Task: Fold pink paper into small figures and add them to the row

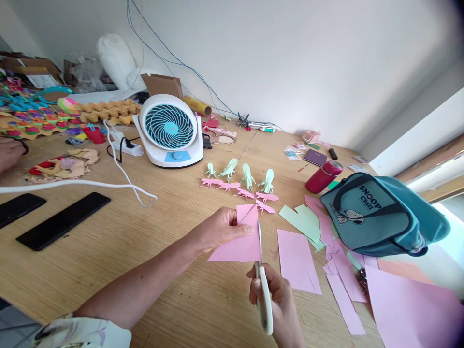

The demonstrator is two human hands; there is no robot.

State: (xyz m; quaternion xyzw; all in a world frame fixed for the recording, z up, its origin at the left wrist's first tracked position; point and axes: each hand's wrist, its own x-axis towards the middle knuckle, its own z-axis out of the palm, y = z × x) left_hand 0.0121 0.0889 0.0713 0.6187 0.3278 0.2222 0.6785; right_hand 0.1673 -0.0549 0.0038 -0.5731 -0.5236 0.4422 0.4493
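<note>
My left hand (221,228) pinches a sheet of pink paper (235,249) above the wooden table, thumb on top. Held in my right hand (277,295) is a pair of scissors (266,302) with white handles, its blades pointing away from me along the paper's right edge. How far the blades are parted is hard to make out. Just beyond the paper stand several folded pink paper insects (246,193) and several pale green ones (248,176). A pink rectangle of paper (299,261) lies right of the scissors.
Pink and green paper strips (344,280) spread along the right, beside a teal bag (373,212) and a red flask (324,177). A white fan (170,130) stands at back left. Two dark phones (63,220) and a white cable (72,183) lie left, near another person's hand (10,152).
</note>
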